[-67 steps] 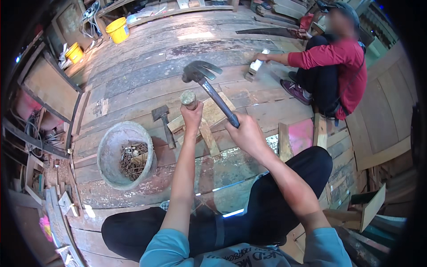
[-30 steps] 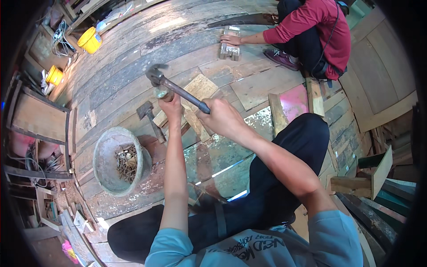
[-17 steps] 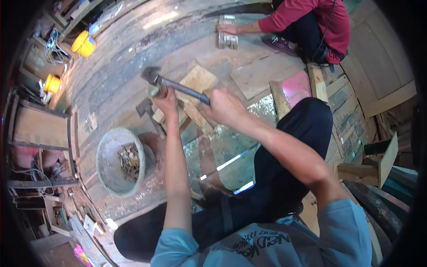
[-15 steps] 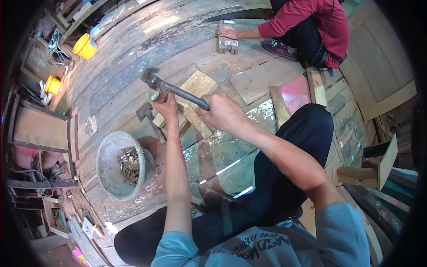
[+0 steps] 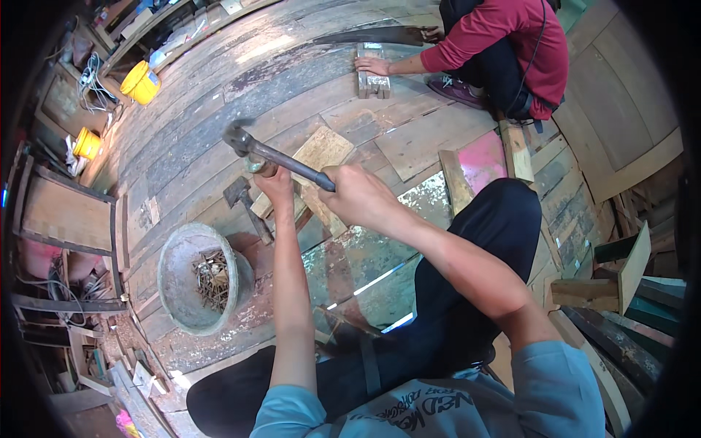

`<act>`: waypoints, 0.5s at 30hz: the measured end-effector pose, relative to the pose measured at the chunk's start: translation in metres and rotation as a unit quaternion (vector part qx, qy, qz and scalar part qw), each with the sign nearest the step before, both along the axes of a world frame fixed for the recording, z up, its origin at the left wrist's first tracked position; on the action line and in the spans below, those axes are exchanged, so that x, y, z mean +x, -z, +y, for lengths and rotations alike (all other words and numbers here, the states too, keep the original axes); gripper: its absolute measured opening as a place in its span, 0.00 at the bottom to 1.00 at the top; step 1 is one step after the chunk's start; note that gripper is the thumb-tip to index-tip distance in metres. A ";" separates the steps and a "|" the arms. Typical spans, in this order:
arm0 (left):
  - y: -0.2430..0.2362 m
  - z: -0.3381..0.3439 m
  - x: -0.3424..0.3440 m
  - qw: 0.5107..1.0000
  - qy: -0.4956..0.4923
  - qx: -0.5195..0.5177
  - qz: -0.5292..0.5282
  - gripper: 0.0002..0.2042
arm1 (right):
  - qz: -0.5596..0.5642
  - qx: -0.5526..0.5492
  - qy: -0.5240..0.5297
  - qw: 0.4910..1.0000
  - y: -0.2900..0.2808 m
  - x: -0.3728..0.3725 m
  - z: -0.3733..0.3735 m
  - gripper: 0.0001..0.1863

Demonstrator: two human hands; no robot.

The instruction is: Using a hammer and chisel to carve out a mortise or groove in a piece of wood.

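My right hand [image 5: 358, 196] is wrapped round the end of a claw hammer [image 5: 283, 158], its dark head out to the left. My left hand [image 5: 277, 187] grips a short, thick, round-ended grey-green object [image 5: 258, 165]; its kind I cannot make out. The hammer head lies just above that object's top, and from here I cannot tell if they touch. Beneath and beside my left hand are a pale board [image 5: 326, 148] and a wood strip [image 5: 321, 207]. A second hammer [image 5: 248, 208] rests on the planks left of my left forearm.
A grey bucket [image 5: 169, 281] with nails or metal scraps in it stands left of my left forearm. At the far right a person in a red top [image 5: 504, 51] squats, one hand on a wooden block [image 5: 374, 86]. Yellow buckets [image 5: 141, 84] stand far left. Wood offcuts [image 5: 588, 292] lie right.
The hammer and both my hands sit slightly lower and further left in view. A long dark curved piece beside the other person has shifted left, and that person's second hand now shows on it.
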State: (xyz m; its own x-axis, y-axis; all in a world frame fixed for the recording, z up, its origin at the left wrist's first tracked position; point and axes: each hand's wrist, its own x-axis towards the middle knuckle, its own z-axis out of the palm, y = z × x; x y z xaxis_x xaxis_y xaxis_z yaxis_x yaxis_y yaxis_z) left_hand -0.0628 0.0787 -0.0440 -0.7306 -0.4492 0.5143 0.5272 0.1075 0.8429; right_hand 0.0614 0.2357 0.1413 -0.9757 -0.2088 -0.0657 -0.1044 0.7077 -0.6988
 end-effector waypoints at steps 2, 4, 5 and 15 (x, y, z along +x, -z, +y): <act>-0.002 -0.005 0.003 0.999 -0.017 -0.034 -0.015 0.04 | 0.024 -0.029 0.011 0.999 -0.016 -0.002 -0.003 0.10; -0.011 -0.005 0.006 0.998 -0.007 -0.013 -0.060 0.05 | 0.039 -0.063 0.019 0.997 -0.038 -0.001 -0.008 0.10; -0.019 -0.002 0.008 0.999 -0.005 0.011 -0.037 0.05 | 0.048 -0.099 0.028 0.994 -0.053 0.000 -0.009 0.10; 0.001 0.001 -0.002 1.000 0.010 -0.008 -0.010 0.04 | 0.033 -0.006 0.005 0.999 0.006 -0.009 -0.002 0.09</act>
State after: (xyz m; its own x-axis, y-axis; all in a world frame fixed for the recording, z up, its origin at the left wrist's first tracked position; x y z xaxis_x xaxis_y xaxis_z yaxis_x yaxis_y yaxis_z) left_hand -0.0647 0.0798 -0.0455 -0.7500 -0.4259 0.5061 0.5125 0.1097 0.8517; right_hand 0.0523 0.2340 0.1356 -0.9801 -0.1985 0.0010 -0.1427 0.7011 -0.6986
